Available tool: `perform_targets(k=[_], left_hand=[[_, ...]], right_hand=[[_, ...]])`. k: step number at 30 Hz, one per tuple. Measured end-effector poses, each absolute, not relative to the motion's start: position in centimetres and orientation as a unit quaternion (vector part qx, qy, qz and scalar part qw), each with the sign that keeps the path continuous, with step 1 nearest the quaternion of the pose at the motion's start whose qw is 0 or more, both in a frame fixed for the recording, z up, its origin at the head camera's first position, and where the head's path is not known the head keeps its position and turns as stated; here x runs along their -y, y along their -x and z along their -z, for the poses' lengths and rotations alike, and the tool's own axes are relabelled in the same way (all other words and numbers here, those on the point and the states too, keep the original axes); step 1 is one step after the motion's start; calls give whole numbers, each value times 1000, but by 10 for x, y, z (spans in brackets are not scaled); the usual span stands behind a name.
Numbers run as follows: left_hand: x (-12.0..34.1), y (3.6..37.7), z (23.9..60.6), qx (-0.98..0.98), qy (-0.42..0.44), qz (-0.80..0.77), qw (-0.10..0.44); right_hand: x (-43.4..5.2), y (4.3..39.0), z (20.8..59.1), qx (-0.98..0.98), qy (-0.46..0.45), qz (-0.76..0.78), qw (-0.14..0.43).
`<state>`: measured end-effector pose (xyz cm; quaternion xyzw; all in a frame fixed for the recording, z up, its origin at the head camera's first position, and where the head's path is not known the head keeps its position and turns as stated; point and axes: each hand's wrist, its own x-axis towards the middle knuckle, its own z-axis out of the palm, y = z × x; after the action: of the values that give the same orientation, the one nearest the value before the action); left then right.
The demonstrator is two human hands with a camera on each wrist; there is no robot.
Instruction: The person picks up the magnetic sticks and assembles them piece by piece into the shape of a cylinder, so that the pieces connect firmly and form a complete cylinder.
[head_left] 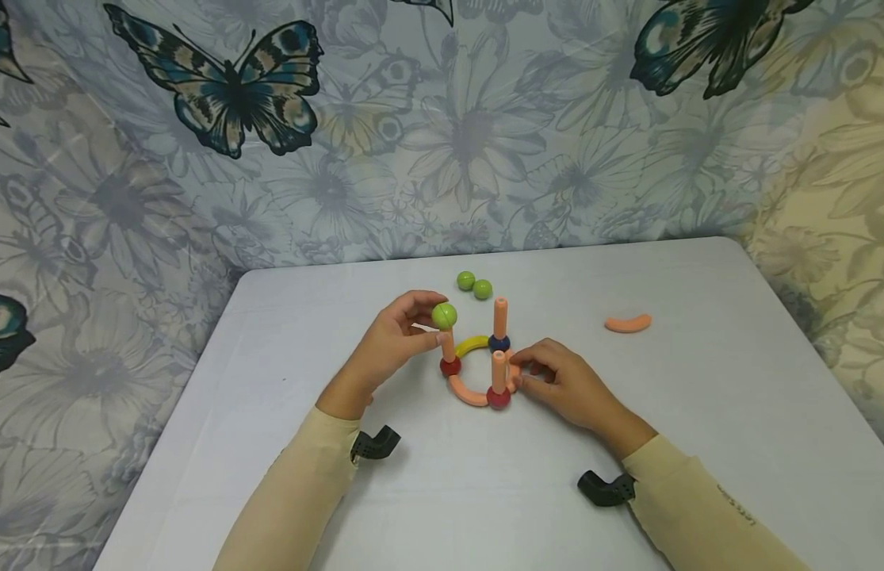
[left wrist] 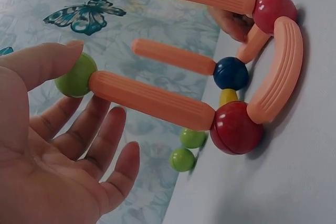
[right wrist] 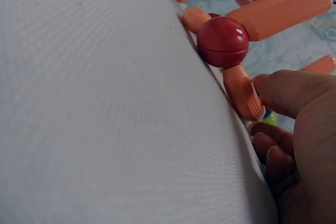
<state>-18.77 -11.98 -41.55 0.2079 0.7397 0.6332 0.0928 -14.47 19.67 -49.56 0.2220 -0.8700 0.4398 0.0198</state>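
My left hand (head_left: 399, 329) pinches a green ball (left wrist: 76, 77) at the top of an upright orange rod (left wrist: 152, 100). That rod stands on a red ball (head_left: 450, 365), one corner of a ring lying on the table. A curved yellow stick (head_left: 472, 343) and a curved orange stick (head_left: 468, 393) run from it to a blue ball (head_left: 499, 343) and a second red ball (head_left: 498, 398). Each of these two also bears an upright orange rod. At the ring's right side, my right hand (head_left: 570, 385) holds another curved orange stick (right wrist: 242, 93) between thumb and fingers.
Two loose green balls (head_left: 474, 285) lie behind the ring on the white table (head_left: 306, 317). A loose curved orange stick (head_left: 628, 323) is off to the right. A patterned cloth (head_left: 470, 182) hangs behind the table.
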Motion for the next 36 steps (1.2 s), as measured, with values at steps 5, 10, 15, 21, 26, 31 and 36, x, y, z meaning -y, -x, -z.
perform_targets(k=[5, 10, 15, 21, 26, 31, 36], left_hand=[[120, 188, 418, -749, -199, -622, 107], [122, 186, 422, -761, -184, -610, 122], [126, 183, 440, -777, -162, -592, 140], [125, 175, 469, -811, -140, -550, 142], [122, 171, 483, -825, -153, -533, 108], [121, 171, 484, -824, -151, -540, 80], [121, 173, 486, -825, -152, -540, 71]], right_hand=[[-197, 145, 497, 870, -221, -440, 18], [-197, 145, 499, 870, -221, -441, 17], [-196, 145, 499, 871, -219, -439, 15], [-196, 145, 498, 873, -218, -437, 11], [-195, 146, 497, 871, -222, -438, 12], [-195, 146, 496, 870, -222, -440, 19], [-197, 145, 498, 868, -221, -444, 23]])
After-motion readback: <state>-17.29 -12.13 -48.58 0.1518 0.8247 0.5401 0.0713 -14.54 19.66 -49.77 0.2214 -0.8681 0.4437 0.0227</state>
